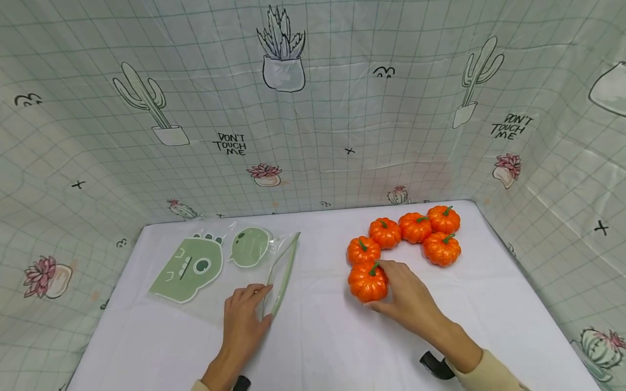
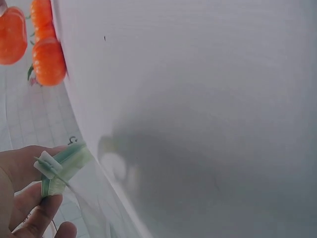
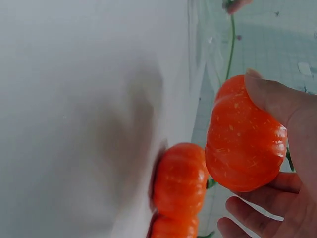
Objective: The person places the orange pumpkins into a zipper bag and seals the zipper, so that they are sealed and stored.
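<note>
A clear zip bag (image 1: 188,274) with green dinosaur prints lies flat on the left of the table. At its green-edged mouth, my left hand (image 1: 244,320) pinches the edge between thumb and fingers. The left wrist view shows the pale slider (image 2: 48,164) beside those fingers, with the bag's mouth parted. My right hand (image 1: 415,304) grips a small orange pumpkin (image 1: 368,282) with a green stem. In the right wrist view that pumpkin (image 3: 245,139) is raised off the table, thumb on one side and fingers on the other.
Several more orange pumpkins (image 1: 385,233) sit in a bent row toward the back right. They stand on a white-covered table (image 1: 318,336). Behind and at both sides hangs a grid-patterned cloth (image 1: 313,119) with cactus drawings.
</note>
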The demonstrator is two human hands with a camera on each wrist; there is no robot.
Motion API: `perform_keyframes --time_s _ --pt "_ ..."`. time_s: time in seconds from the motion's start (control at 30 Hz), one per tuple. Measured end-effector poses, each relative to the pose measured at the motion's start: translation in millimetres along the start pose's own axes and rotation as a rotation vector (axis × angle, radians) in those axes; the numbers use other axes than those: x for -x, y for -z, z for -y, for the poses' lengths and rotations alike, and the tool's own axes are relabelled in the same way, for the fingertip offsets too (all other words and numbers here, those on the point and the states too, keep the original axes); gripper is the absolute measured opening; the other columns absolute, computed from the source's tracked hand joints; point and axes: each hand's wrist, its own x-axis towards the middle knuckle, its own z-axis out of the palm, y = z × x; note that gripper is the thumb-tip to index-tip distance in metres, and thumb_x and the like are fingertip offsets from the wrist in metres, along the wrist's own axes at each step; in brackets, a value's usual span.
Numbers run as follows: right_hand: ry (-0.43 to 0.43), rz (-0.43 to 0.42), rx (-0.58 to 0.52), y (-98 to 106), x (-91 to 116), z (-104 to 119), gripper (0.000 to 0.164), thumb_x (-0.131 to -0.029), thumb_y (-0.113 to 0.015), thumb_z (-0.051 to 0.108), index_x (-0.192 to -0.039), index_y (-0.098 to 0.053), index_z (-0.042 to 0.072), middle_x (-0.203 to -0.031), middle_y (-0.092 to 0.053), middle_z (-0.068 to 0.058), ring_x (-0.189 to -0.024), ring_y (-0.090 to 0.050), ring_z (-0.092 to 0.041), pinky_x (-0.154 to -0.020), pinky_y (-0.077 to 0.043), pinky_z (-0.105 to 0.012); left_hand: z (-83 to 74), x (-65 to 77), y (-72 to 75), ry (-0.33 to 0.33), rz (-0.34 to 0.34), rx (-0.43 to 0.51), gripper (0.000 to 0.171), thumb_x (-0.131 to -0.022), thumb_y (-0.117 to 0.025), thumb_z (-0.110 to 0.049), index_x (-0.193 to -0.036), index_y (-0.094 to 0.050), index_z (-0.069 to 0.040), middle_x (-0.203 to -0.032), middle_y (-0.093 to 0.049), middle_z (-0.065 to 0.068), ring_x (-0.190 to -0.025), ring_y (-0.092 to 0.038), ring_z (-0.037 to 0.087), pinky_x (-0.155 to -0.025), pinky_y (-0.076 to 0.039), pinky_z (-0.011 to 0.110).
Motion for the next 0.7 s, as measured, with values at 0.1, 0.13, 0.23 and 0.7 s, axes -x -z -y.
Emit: perform_keyframes --time_s 0.1,0.13,0.23,0.7 --pt "0.027 -0.001 -0.011 -7 -4 6 0.088 -0.072 -0.099 0.029 -0.14 -0.056 -0.006 -0.134 -0.065 -0.019 -0.121 -0.061 -0.036 -0.103 -0.053 -0.055 -0.1 -0.8 -1.6 0.0 -0.006 0.005 0.062 -0.061 -0.093 0.01 -0.121 -0.078 -0.002 -0.115 -0.073 0.01 -0.104 -0.061 0.032 -0.094 -0.044 0.054" --pt "0.035 -0.002 -0.016 -10 -6 8 0.088 -0.071 -0.099 0.029 -0.139 -0.056 -0.006 -0.134 -0.065 -0.019 -0.12 -0.062 -0.036 -0.102 -0.053 -0.054 -0.4 -1.2 -1.9 -0.002 -0.01 0.007 0.062 -0.061 -0.093 0.01 -0.12 -0.078 -0.001 -0.115 -0.073 0.01 -0.104 -0.061 0.032 -0.094 -0.044 0.054" --pt "0.052 0.002 -0.03 -18 -12 13 0.088 -0.071 -0.099 0.027 -0.14 -0.055 -0.006 -0.134 -0.065 -0.019 -0.121 -0.062 -0.035 -0.103 -0.053 -0.054 -1.2 -2.6 -3.3 -0.007 -0.025 0.011 0.062 -0.061 -0.092 0.011 -0.12 -0.078 -0.001 -0.114 -0.073 0.01 -0.104 -0.061 0.033 -0.093 -0.043 0.054" --pt "0.084 0.051 -0.071 -44 -37 35 0.088 -0.074 -0.098 0.034 -0.142 -0.056 -0.004 -0.138 -0.065 -0.018 -0.13 -0.059 -0.037 -0.111 -0.048 -0.055 -10.0 -11.5 -10.3 0.025 -0.033 0.01 0.06 -0.063 -0.092 0.01 -0.121 -0.078 0.0 -0.114 -0.073 0.012 -0.106 -0.06 0.034 -0.098 -0.041 0.056"
